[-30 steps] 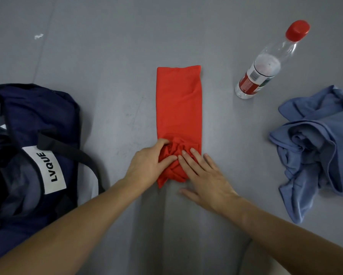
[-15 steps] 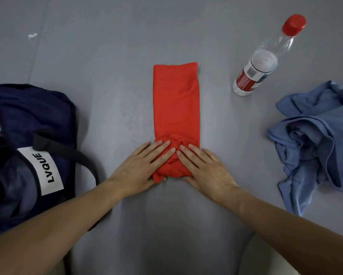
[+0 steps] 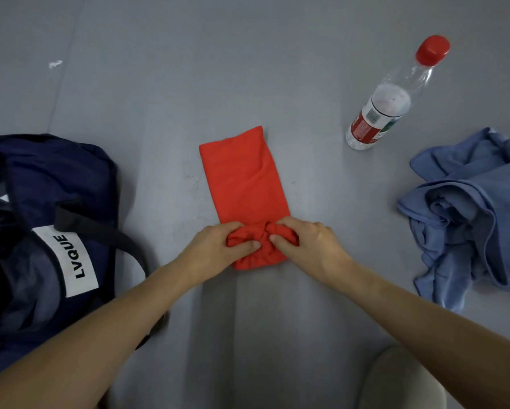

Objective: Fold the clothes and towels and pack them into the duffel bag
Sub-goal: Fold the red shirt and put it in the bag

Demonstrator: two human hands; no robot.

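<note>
Fingers [image 3: 255, 245] of my left hand [image 3: 215, 246] and right hand [image 3: 312, 246] are curling round the rolled near end of the red cloth [image 3: 242, 178], pinching it against my thumbs. Across the grey surface [image 3: 159, 84], the navy duffel bag [image 3: 41, 184] is sitting at the near left, the crumpled blue garment [image 3: 469, 219] is lying at the right, the cloth's unrolled part is stretching flat towards the far side in the middle, and a red-capped bottle [image 3: 380, 113] is standing far right.
</note>
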